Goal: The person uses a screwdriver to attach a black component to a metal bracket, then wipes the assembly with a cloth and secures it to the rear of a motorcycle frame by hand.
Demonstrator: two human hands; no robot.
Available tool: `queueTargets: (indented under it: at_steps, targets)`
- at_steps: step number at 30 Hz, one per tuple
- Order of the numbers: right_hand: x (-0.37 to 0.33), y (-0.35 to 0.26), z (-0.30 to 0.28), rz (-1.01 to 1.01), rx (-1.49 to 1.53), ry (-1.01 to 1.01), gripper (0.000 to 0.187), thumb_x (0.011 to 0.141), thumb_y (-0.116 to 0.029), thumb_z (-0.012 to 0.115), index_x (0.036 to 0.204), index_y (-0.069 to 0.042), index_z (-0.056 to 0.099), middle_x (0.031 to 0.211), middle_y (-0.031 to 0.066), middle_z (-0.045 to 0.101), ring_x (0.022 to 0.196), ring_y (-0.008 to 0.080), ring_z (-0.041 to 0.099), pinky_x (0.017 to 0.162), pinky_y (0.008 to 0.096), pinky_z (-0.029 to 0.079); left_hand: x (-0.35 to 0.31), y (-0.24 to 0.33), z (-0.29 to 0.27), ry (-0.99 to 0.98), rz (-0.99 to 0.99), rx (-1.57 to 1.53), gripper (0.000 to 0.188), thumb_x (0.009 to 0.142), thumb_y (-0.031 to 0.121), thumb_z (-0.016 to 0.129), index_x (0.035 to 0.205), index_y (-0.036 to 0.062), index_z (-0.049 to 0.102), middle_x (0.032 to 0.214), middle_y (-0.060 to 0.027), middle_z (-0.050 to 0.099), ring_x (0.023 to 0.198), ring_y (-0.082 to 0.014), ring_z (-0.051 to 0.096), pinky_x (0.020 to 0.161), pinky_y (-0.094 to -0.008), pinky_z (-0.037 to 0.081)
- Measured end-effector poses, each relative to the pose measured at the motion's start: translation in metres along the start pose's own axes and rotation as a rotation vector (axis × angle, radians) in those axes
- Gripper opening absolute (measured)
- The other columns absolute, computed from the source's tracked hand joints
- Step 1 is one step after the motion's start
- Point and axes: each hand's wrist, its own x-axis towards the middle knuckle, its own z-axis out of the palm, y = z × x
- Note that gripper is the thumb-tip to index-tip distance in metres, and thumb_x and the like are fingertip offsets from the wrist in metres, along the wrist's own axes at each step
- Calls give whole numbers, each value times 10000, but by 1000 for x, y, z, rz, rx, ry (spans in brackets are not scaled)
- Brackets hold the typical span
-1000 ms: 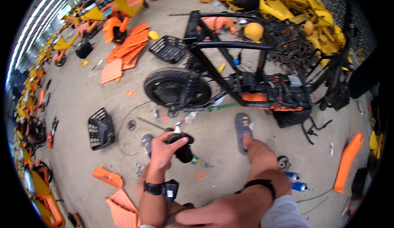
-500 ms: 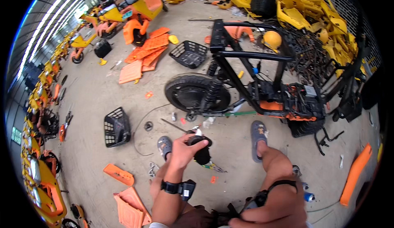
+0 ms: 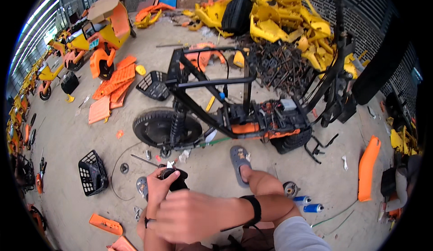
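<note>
My left hand (image 3: 159,185) is closed around a black rounded part (image 3: 176,178) near the lower middle. A small white piece (image 3: 170,164) shows at its top. Beside these fingers, a thin dark rod (image 3: 144,160) points up and left; I cannot tell whether it is held or lies on the floor. My right hand (image 3: 189,217) crosses over my left wrist, blurred by motion, with its fingers hard to make out. Beyond both hands stands a stripped black scooter frame (image 3: 198,83) with its rear wheel (image 3: 155,128) to the left.
A black plastic basket (image 3: 92,173) and a small sprocket (image 3: 124,168) lie left of my hands. Blue spray cans (image 3: 313,208) and a long orange panel (image 3: 369,169) are on the right. Yellow panels (image 3: 288,20) and dark metal parts (image 3: 279,66) are heaped behind the frame.
My right hand has come from beside my right knee across to my left wrist. The view has turned right, so the scene sits further left. The left hand keeps hold of the black part.
</note>
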Motion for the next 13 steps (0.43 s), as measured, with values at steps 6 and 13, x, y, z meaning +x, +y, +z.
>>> queueTargets:
  at_steps: [6, 13]
  targets:
    - [-29, 66, 28, 721, 305, 387, 289, 891, -123, 625, 1169, -47, 650, 1121, 98, 657, 971, 213, 606, 802, 321, 485, 7, -3, -7, -20, 83, -134, 268, 776, 69, 792, 997, -48, 695, 895, -49, 693, 766, -101, 624, 700, -241, 509]
    - [-103, 103, 101, 1141, 940, 344, 446, 988, -213, 559, 1395, -58, 468, 1292, 127, 586, 1137, 181, 591, 952, 297, 477, -9, -5, -36, -153, -20, -287, 337, 765, 101, 815, 1040, -49, 690, 950, -60, 695, 880, -119, 618, 827, -265, 477]
